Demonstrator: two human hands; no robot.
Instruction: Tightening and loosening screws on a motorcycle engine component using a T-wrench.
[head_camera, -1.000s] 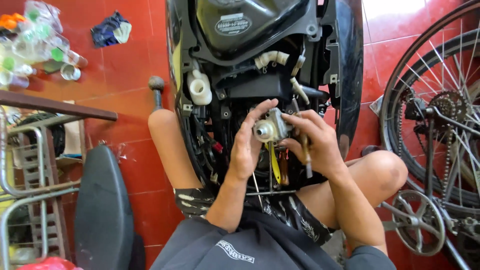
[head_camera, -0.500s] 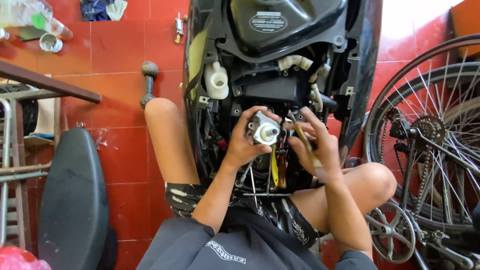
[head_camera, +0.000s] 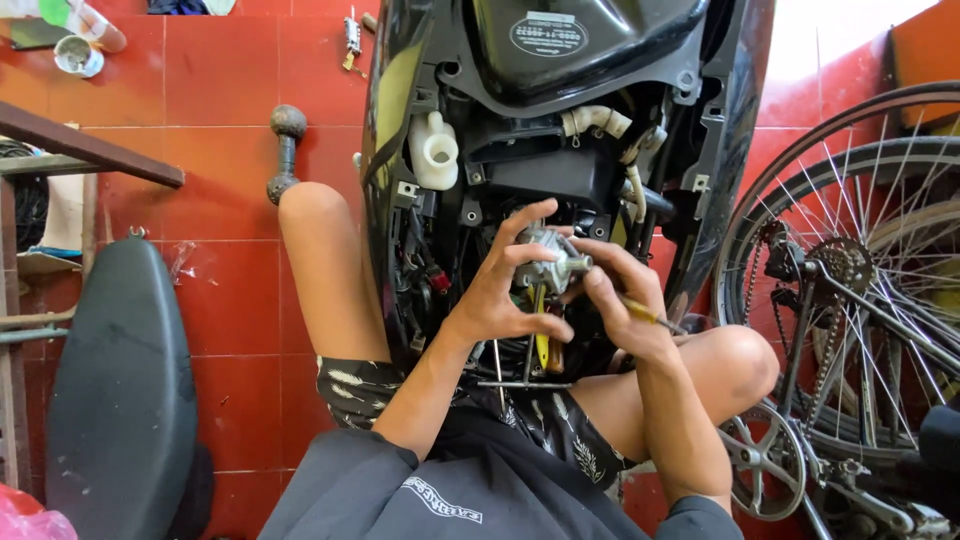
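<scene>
1. Grey metal marks the small engine part (head_camera: 548, 262), cast and knobbly, held up in front of the open black scooter body (head_camera: 560, 110), just above the person's lap.
2. The left hand (head_camera: 500, 295) comes up from below with the wrist bent; its fingers are curled around the part's left side, the thumb low and the forefinger stretched over the top, so it grips the part firmly.
3. The right hand (head_camera: 620, 300) meets it from the right, fingertips pressed to the part's round end. A thin yellow-handled tool (head_camera: 650, 316) is tucked under those fingers, pointing off to the right. Whether this hand clamps the part or only steadies it, I cannot tell.
4. The person sits on a red tiled floor (head_camera: 220, 290), bare knees spread to either side of the scooter.
5. A black seat (head_camera: 120, 390) lies to the left, beside a metal rack (head_camera: 60, 160). A dumbbell (head_camera: 285, 155) rests on the tiles near the left knee.
6. A bicycle wheel (head_camera: 860, 290) with chain and sprocket stands at the right, close to the right knee.
7. A white plastic reservoir (head_camera: 435, 152) sits inside the scooter above the hands; its contents cannot be seen. A small white cup (head_camera: 78, 55) lies at the top left, contents unclear.
</scene>
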